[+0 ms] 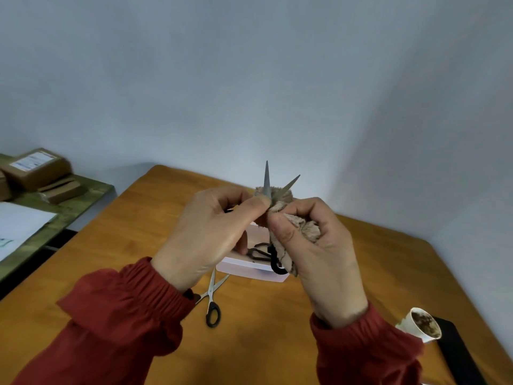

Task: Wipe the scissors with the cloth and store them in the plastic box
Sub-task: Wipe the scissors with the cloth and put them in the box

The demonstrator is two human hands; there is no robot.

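Observation:
I hold a pair of scissors [267, 179] upright above the table, its two blades spread apart and pointing up. My left hand [206, 232] pinches the left blade near its base. A beige fuzzy cloth [298, 226] is bunched round the scissors, gripped by my right hand [319, 245]; a black handle loop shows below the cloth. Beneath my hands sits the translucent plastic box [249, 269], with dark-handled scissors inside. A second pair of scissors [213, 298], black-handled, lies on the wooden table in front of the box.
A paper cup [423, 325] with brown contents stands at the right, next to a black flat object [460, 354]. To the left is a green side table [69, 215] with cardboard parcels [36, 168] and white paper [19, 226]. A white wall lies behind.

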